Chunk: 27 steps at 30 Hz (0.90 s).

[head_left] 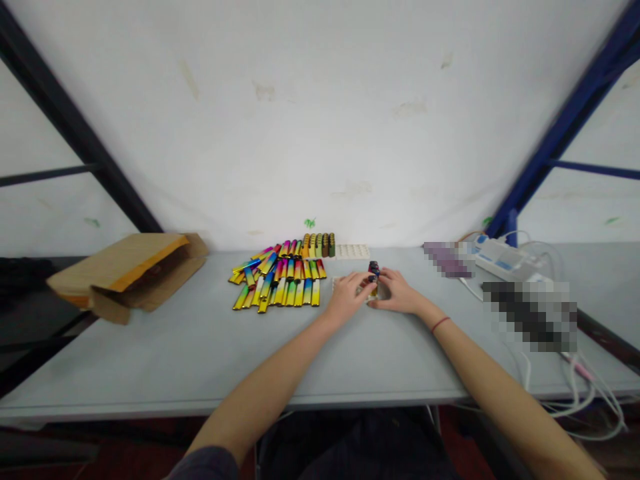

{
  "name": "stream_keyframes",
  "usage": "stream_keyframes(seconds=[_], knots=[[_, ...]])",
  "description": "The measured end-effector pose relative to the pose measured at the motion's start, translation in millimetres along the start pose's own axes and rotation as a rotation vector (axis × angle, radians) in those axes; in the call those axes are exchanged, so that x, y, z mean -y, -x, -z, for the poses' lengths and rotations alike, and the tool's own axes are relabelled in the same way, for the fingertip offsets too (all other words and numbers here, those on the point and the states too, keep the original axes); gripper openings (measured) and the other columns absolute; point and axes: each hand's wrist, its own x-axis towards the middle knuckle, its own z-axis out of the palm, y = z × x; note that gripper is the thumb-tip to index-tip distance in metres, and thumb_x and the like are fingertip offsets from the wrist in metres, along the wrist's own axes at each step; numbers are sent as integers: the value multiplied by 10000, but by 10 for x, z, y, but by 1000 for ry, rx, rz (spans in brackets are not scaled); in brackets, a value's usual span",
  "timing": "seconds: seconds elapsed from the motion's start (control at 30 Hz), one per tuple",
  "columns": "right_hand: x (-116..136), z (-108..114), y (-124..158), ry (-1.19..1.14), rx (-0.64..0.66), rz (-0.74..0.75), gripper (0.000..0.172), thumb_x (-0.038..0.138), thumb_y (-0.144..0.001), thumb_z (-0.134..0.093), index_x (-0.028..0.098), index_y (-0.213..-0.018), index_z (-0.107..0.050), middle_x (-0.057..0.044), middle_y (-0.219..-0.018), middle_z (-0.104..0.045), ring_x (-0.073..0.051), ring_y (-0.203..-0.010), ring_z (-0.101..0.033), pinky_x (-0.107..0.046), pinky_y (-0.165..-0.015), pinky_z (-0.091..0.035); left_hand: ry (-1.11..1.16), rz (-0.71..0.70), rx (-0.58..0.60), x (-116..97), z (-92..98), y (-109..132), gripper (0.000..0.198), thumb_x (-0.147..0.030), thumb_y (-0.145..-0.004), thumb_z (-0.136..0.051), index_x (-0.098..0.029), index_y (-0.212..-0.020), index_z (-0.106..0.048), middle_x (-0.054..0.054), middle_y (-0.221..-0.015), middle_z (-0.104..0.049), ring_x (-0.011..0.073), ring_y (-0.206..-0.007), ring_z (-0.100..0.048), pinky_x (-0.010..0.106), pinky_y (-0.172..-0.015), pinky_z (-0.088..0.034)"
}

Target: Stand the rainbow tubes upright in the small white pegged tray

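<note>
In the head view, my left hand is closed with its fingertips on a small dark-topped lighter. My right hand curls around the same dark-topped group from the right, thumb and fingers pressed against its side. The hands partly hide these upright pieces. A white tray shows in part under my left hand. To the left lie many shiny rainbow-and-gold lighter cases in loose rows. Several upright cases stand behind them, beside another white tray with a studded or holed top.
A brown cardboard box lies with its open end toward the cases. On the right are a purple blurred item, a white power strip, a dark pixelated object and loose white cables. A wall stands behind the grey table.
</note>
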Motion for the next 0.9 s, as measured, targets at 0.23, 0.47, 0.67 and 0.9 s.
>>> stream_keyframes(seconds=[0.23,0.47,0.67,0.9], knots=[[-32,-20,-2,-18,-6,6,679,609,-753,-785,161,-1253,-682,-181,-1276,-640,-372,-1207,-605,-539,-1074,-461,-103,20,30,-26,14,-5,303,-276,-933,-653,-245,-1234,-651,52,-1131,-756,212,-1022,-706,398,-1029,-452],[-69,-33,-5,-21,-10,-1,675,617,-740,-788,155,-1221,-685,-191,-1269,-649,-371,-1167,-627,-549,-1054,-477,-267,-89,90,-21,30,13,302,-296,-993,-548,-277,-1274,-657,60,-1211,-714,217,-1164,-646,371,-1035,-442],[-60,-6,9,-23,-14,-4,672,630,-736,-790,177,-1223,-697,-190,-1291,-652,-388,-1186,-624,-554,-1062,-475,-447,-78,107,-49,151,-49,391,-284,-999,-504,-258,-1373,-614,89,-1218,-712,241,-1144,-629,385,-1020,-436],[-41,16,16,-27,9,-35,741,681,-730,-774,153,-1243,-698,-207,-1356,-620,-410,-1236,-600,-560,-1093,-461,-786,359,40,190,731,-164,334,-228,-996,-445,-193,-1113,-756,147,-1232,-707,313,-1152,-585,450,-955,-436]])
